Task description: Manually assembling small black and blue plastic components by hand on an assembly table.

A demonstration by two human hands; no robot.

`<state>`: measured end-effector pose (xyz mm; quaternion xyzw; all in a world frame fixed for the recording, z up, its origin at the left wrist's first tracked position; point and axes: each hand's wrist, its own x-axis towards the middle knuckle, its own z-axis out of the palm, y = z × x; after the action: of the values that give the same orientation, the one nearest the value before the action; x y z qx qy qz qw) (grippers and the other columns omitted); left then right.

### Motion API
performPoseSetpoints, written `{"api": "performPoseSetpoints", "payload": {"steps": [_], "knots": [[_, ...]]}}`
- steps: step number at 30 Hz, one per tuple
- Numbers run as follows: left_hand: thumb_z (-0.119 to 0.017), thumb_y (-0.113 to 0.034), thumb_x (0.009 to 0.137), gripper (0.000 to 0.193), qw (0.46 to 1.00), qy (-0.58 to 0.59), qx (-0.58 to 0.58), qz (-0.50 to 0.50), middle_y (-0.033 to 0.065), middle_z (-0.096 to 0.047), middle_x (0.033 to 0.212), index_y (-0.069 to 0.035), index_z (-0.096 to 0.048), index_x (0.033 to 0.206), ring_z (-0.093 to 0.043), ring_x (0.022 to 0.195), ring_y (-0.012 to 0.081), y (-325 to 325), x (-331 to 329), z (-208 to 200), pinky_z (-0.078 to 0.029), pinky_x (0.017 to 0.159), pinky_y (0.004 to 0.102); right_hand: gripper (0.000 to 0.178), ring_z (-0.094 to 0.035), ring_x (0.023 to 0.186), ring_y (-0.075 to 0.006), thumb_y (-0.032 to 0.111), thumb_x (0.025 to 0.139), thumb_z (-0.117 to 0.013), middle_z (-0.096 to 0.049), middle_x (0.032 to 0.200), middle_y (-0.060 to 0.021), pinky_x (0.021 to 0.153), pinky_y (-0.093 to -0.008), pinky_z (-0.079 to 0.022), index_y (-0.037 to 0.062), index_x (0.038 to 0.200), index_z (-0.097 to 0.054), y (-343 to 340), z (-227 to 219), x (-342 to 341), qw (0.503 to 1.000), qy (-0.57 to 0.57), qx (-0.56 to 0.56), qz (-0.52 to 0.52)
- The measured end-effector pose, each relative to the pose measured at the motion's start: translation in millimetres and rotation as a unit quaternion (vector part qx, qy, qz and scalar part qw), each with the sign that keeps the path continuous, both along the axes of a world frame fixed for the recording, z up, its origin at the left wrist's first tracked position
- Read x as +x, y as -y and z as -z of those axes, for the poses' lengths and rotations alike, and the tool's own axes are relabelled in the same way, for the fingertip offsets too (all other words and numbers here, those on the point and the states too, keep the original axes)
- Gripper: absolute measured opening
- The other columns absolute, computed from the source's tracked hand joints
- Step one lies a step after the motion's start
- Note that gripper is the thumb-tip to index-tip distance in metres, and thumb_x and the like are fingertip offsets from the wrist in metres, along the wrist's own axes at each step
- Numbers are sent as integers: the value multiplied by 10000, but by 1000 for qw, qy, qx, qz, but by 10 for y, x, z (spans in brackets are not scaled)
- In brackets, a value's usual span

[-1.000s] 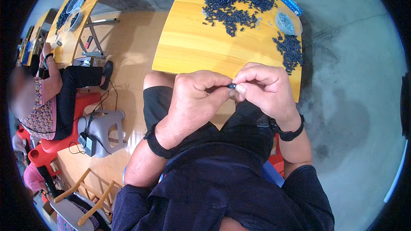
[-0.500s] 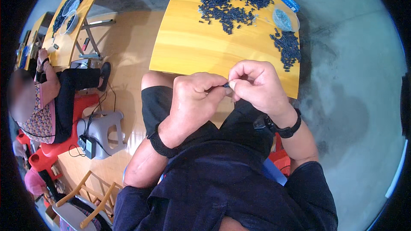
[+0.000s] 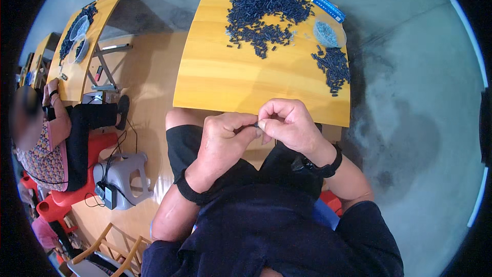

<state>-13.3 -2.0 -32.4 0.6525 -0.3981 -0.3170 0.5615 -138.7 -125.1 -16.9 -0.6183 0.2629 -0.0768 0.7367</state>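
Over my lap, just off the table's near edge, my left hand [image 3: 228,141] pinches a small black cylindrical piece [image 3: 257,124] between thumb and forefinger. The fingertips cover most of it. My right hand [image 3: 288,125] meets it from the other side, thumb and forefinger pressed together at the piece's end. Whatever those right fingers grip is too small and hidden to make out. On the yellow wooden table [image 3: 215,79] ahead lies a large heap of similar black pieces [image 3: 261,2]. A smaller heap of black pieces [image 3: 334,69] lies near its right edge.
A clear plastic bowl [image 3: 328,34] of tiny pale-blue parts stands by the right edge, with a blue box [image 3: 327,6] behind. To the left, a person [image 3: 48,143] sits at another table [image 3: 77,74], near a grey stool [image 3: 125,177] with cables and an adapter.
The whole view has shifted, so the table and my hands appear lower and slightly further left. Both hands keep their pinch together. The seated person's hands remain at the other table's edge.
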Motion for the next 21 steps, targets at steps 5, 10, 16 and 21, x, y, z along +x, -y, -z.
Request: {"api": "performPoseSetpoints", "payload": {"steps": [5,10,16,21], "knots": [[-701,0,765,148,999,-22,14,44,117,-684,729,10,-717,911,-620,629,124,31,87,9,-488,588,256,46,-587,618,-64,8,853,-563,-611,747,-20,547,-210,-487,-7,834,-603,97,7,30,1000,-6,-6,-19],[-714,-9,785,130,997,-79,7,21,104,-688,752,18,-707,912,-624,646,122,59,99,161,-495,595,250,55,-598,596,-88,12,875,-546,-605,742,-21,558,-232,-484,-3,864,-598,404,249,138,999,-27,26,-37],[-698,5,822,85,996,-49,30,62,57,-692,814,27,-692,904,-648,745,104,68,119,159,-531,682,237,53,-604,583,-114,55,862,-574,-605,685,-48,547,-273,-491,9,861,-603,1291,1295,247,943,-147,-284,90],[-693,37,815,90,994,-85,30,69,67,-685,817,45,-685,904,-651,743,106,43,133,265,-554,664,236,141,-632,704,-265,120,810,-633,-646,766,-143,643,-374,-504,8,896,-619,1451,1418,426,872,-165,-456,68]]}}
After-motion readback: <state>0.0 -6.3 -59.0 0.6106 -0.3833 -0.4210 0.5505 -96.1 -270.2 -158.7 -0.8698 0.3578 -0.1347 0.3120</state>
